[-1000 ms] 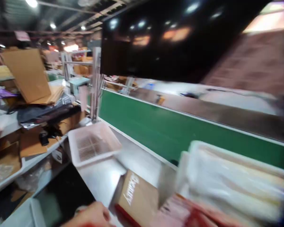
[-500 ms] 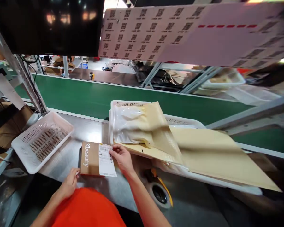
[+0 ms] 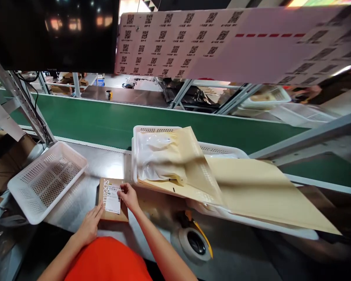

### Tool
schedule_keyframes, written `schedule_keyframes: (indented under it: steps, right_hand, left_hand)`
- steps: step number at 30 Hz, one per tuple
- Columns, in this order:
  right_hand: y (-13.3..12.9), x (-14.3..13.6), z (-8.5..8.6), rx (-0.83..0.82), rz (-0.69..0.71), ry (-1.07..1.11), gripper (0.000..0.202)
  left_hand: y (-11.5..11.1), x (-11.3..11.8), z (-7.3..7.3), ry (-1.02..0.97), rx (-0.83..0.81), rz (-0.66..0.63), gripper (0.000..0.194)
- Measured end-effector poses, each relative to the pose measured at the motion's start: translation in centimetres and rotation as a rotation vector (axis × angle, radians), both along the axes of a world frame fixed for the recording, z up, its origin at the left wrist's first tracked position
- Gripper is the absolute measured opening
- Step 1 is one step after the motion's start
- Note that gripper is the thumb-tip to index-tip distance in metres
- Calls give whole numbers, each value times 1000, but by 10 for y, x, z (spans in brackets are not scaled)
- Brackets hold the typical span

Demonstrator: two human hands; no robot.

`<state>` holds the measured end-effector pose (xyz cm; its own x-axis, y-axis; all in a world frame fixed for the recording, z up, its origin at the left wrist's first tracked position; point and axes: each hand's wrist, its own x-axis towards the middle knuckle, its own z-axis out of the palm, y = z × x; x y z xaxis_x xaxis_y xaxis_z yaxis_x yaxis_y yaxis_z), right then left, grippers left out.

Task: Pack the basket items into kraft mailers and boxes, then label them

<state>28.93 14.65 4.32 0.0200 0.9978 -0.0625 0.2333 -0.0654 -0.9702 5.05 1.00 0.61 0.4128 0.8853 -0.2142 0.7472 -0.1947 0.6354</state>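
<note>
A brown cardboard box with white lettering lies on the metal bench in front of me. Over its top face is a white shipping label, partly covering the lettering. My right hand pinches the label's right edge between thumb and fingertips. At the box's left side, my left hand rests with fingers stretched out, the fingertips touching the box near the label's left edge. Whether the label is stuck down flat cannot be made out.
An open white plastic basket sits on the left. White baskets at right hold plastic-wrapped goods and tan padded envelopes. A tape dispenser lies at front right. Beyond runs a green conveyor belt, below a code sheet.
My right hand has brought the label leftward from the box's right edge onto its middle. My left hand has moved up from the lower left corner and straightened its fingers along the box.
</note>
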Motion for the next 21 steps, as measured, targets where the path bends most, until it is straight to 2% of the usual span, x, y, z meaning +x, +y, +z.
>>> schedule_keyframes:
  steps: [4, 7, 9, 11, 13, 16, 17, 19, 21]
  right_hand:
    - [-5, 2, -5, 21, 68, -93, 26]
    - [-12, -3, -8, 61, 102, -154, 41]
    - [-20, -11, -12, 163, 87, -307, 59]
    - [-33, -19, -17, 312, 94, -555, 66]
    - [-46, -24, -23, 462, 281, -745, 62]
    - [-55, -22, -26, 586, 747, -811, 58]
    - [-52, -19, -25, 591, 834, -817, 61]
    - [-37, -13, -20, 552, 840, -833, 66]
    - [-12, -9, -11, 472, 755, -822, 61]
  left_hand:
    - [-1, 2, 11, 38, -52, 39, 109]
    - [0, 3, 19, 28, -54, 34, 108]
    - [1, 2, 20, 3, -39, 29, 108]
    - [1, 1, 19, -15, -30, 23, 109]
    - [1, 0, 15, -21, -36, 18, 108]
    - [3, -2, 12, -23, -48, 16, 103]
    - [3, -2, 12, -32, -42, 14, 102]
    - [5, -3, 15, -67, -13, 4, 101]
    - [6, -3, 19, -108, 7, -8, 102]
